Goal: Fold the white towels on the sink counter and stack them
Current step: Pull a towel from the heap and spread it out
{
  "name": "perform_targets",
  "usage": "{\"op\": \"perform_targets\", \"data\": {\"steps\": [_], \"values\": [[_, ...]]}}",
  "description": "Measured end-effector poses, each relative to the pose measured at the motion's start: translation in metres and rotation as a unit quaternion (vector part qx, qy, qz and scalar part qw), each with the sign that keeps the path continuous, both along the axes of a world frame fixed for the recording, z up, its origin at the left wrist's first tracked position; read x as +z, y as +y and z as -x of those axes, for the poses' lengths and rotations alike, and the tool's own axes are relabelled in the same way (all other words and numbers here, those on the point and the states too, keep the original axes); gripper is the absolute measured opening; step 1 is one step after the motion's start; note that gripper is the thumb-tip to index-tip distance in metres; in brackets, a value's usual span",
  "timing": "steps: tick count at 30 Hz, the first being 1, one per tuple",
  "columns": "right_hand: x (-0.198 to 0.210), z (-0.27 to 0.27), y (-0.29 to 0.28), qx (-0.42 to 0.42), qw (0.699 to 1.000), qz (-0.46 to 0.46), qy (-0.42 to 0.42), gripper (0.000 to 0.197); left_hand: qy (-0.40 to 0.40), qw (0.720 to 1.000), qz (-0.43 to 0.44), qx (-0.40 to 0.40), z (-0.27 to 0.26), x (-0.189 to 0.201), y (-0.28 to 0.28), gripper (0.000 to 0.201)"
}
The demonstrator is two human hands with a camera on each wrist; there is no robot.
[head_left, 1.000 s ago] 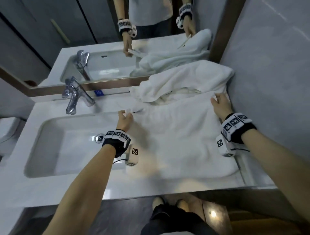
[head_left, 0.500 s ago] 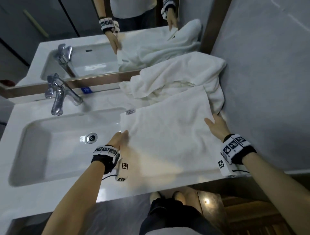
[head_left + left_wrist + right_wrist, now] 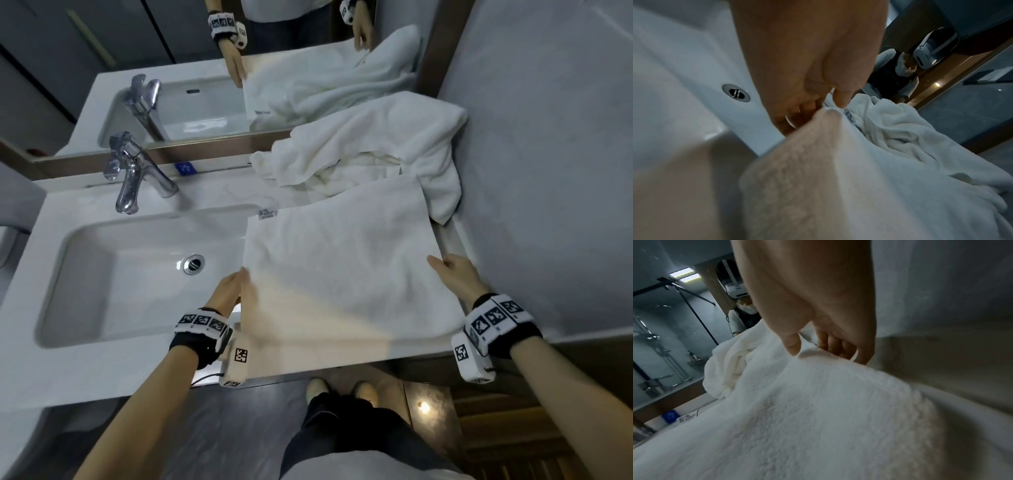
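Note:
A white towel [image 3: 342, 267] lies spread flat on the counter right of the basin, its label at the far left corner. My left hand [image 3: 239, 287] pinches its left edge about halfway along; in the left wrist view the left hand [image 3: 830, 104] has its thumb over the towel [image 3: 859, 186] edge and its fingers beneath. My right hand [image 3: 452, 274] holds the right edge; in the right wrist view the right hand [image 3: 809, 350] has its thumb on top of the towel [image 3: 807, 410] and its fingers curled under. A crumpled pile of white towels [image 3: 370, 147] lies behind, against the mirror.
The white basin [image 3: 137, 274] with its drain [image 3: 194, 263] lies left of the towel, and the chrome faucet [image 3: 133, 174] stands behind it. A mirror [image 3: 205, 85] runs along the back. A grey wall [image 3: 548, 171] closes the right side. The counter's front edge [image 3: 308, 359] is near my wrists.
Both hands came back from the towel's far corners to the middle of its side edges. The towel now lies flat and smooth, with its label showing at the far left corner.

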State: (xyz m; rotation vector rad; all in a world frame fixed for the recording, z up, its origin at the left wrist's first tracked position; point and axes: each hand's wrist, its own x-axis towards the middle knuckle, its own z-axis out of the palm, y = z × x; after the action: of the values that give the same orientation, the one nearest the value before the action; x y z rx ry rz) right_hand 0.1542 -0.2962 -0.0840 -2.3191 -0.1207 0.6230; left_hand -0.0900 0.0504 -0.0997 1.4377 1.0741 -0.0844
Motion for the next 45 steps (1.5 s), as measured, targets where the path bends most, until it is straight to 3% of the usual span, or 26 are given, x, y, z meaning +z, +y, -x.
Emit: {"op": "perform_targets", "data": {"steps": [2, 5, 8, 10, 13, 16, 19, 23, 27, 29, 34, 41, 45], "values": [[-0.003, 0.005, -0.006, 0.014, 1.0, 0.001, -0.002, 0.038, -0.015, 0.999, -0.024, -0.022, 0.009, 0.0, -0.003, 0.03], [0.0, 0.009, -0.007, 0.045, 0.999, -0.004, -0.029, 0.03, -0.014, 0.987, -0.142, -0.072, 0.011, 0.004, -0.007, 0.027], [0.005, 0.01, -0.003, 0.052, 0.995, -0.026, -0.082, 0.023, -0.037, 0.972, -0.227, -0.055, 0.005, 0.01, -0.014, 0.032], [0.005, 0.011, -0.003, 0.042, 0.995, -0.034, -0.086, 0.029, -0.007, 0.963, -0.263, -0.058, 0.001, 0.012, -0.017, 0.031], [0.0, 0.015, -0.012, 0.032, 0.997, -0.029, -0.056, 0.034, 0.057, 0.968, -0.234, -0.075, 0.002, 0.007, -0.017, 0.037], [-0.006, 0.023, -0.025, 0.027, 1.0, -0.012, -0.008, 0.038, 0.063, 0.977, -0.184, -0.083, 0.013, 0.001, -0.018, 0.034], [-0.012, 0.033, -0.036, 0.023, 1.0, -0.013, 0.012, 0.036, 0.028, 0.984, -0.164, -0.066, 0.028, 0.0, -0.02, 0.04], [-0.013, 0.042, -0.046, 0.036, 0.999, -0.024, 0.0, 0.024, -0.018, 0.992, -0.124, -0.008, 0.045, 0.002, -0.027, 0.023], [-0.008, 0.05, -0.046, 0.067, 0.995, -0.061, -0.028, 0.018, -0.056, 0.979, -0.193, -0.01, 0.056, -0.003, -0.035, 0.023], [-0.004, 0.052, -0.042, 0.062, 0.993, -0.098, -0.033, 0.026, -0.059, 0.965, -0.255, -0.015, 0.055, -0.002, -0.039, 0.022], [0.004, 0.051, -0.033, 0.035, 0.992, -0.117, -0.041, 0.033, 0.006, 0.925, -0.38, -0.025, 0.038, 0.011, -0.046, 0.024], [-0.016, 0.061, -0.046, 0.027, 0.999, -0.029, -0.003, 0.025, 0.142, 0.955, -0.249, -0.078, 0.043, 0.004, -0.042, 0.041], [-0.027, 0.077, -0.057, -0.016, 1.0, -0.016, 0.002, 0.028, 0.134, 0.967, -0.192, -0.104, 0.062, -0.002, -0.041, 0.045]]}}
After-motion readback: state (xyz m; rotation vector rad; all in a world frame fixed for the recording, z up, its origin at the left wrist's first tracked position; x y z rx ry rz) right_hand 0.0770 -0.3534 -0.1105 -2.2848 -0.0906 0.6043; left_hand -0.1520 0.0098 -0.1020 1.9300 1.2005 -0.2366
